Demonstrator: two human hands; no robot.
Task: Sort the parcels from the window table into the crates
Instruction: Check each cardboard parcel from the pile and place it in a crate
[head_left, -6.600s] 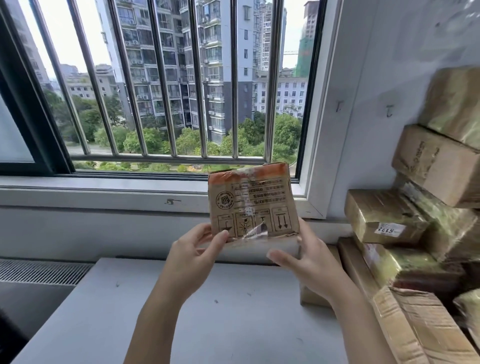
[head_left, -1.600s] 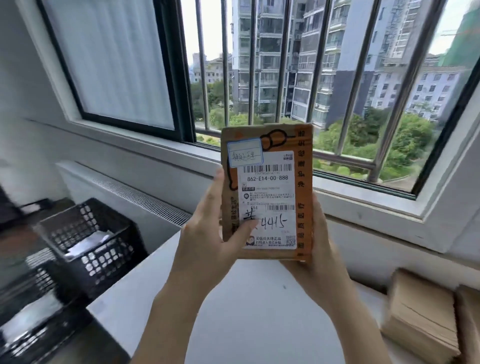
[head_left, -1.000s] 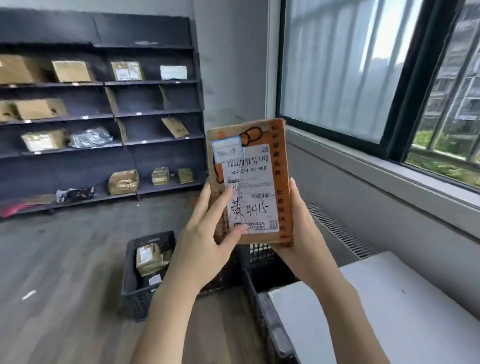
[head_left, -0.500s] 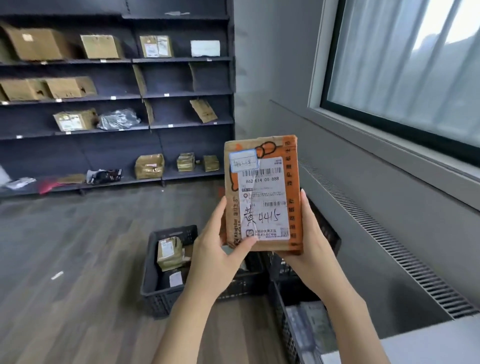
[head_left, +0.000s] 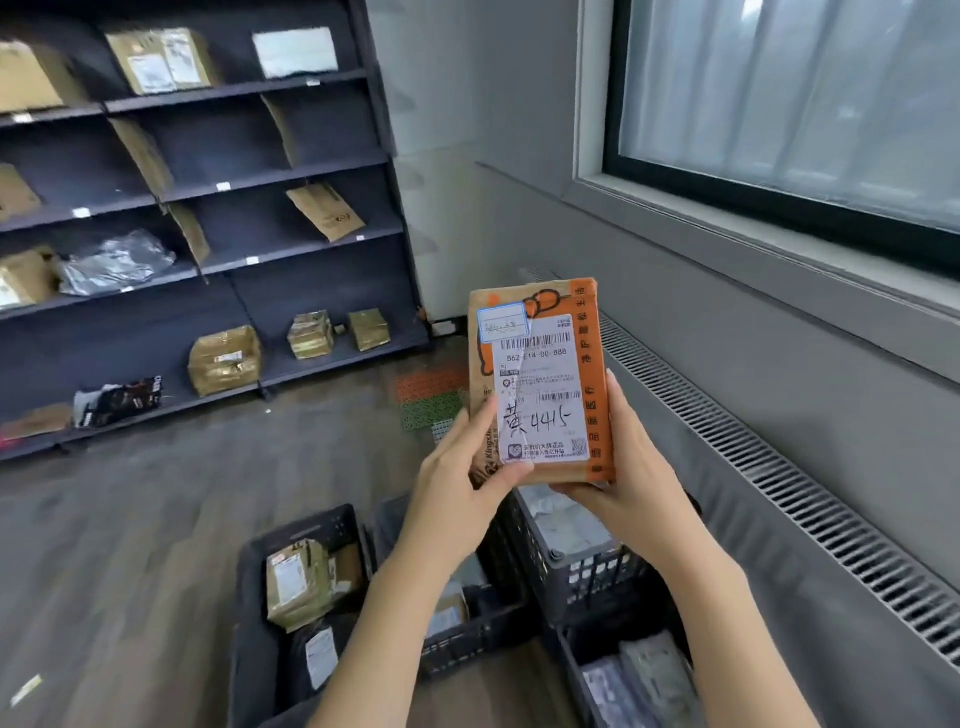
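While both my hands hold it upright in front of me, the parcel (head_left: 540, 382) hangs in mid-air above the crates, its label side turned toward the camera. My left hand (head_left: 462, 480) grips the lower left corner, with the thumb lying across the bottom of the white shipping label (head_left: 540, 389). My right hand (head_left: 621, 467) cups the lower right edge and the underside, fingers running up behind the orange strip. So both grips are closed on the parcel, and neither is free.

Handwritten characters and a printed number show plainly on the label, and a small blue-edged sticker (head_left: 503, 322) sits at its top left corner. I judge this to be the reading step: the parcel is off the window table and not yet assigned.

Below my hands stand black plastic crates on the wooden floor. The left crate (head_left: 291, 545) already holds taped brown parcels, and the right crate (head_left: 582, 566), just under my right hand, holds pale wrapped ones. A middle crate (head_left: 467, 623) lies between them, mostly hidden by my left forearm, and another crate (head_left: 623, 675) sits nearer the lower edge.

Next I would need to match the label marking to a crate, then lower the parcel over that crate's rim and let go low, so it lands flat. Which crate fits, I cannot tell from here.
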